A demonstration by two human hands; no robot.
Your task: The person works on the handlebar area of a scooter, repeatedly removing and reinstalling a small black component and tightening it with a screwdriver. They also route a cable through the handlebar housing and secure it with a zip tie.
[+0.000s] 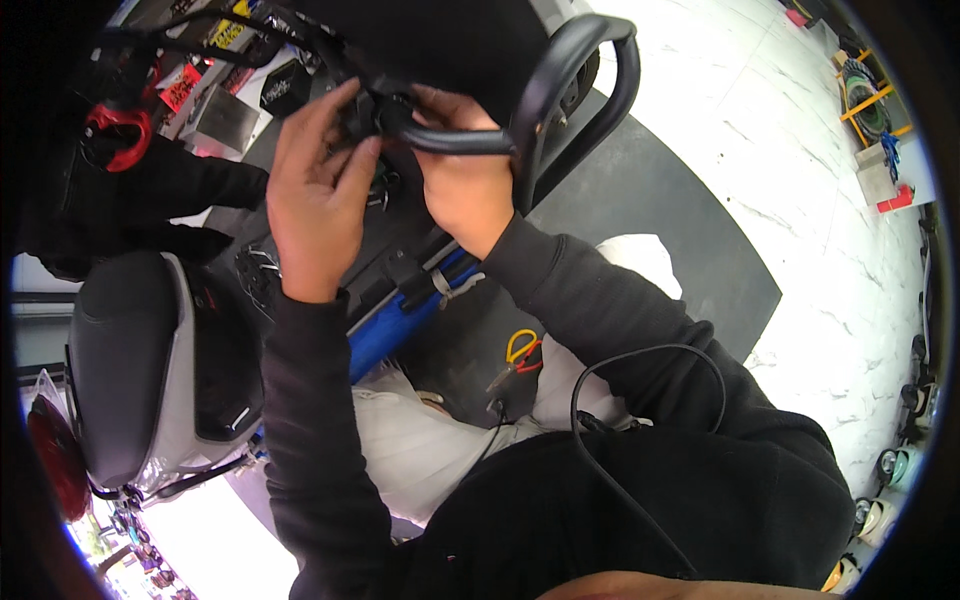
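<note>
My left hand [318, 195] is raised at the upper middle, its fingers and thumb closing around a small dark part [358, 125] whose shape is mostly hidden. Beside it, my right hand [465, 190] is curled about a thick black tubular bar [455, 140], its fingers largely behind the tube. The bar bends up on the right into a large black loop [570, 70]. Below my hands runs a blue frame tube [385, 335] with a light strap [440, 284] tied round black fittings.
Yellow-and-red-handled scissors [519, 352] lie on the dark mat [690, 215] near my legs. A scooter with a grey-black seat [120, 350] stands at left. A metal box [222, 120] and a person in dark clothing [150, 185] are at upper left. A black cable [650, 350] loops over my right arm.
</note>
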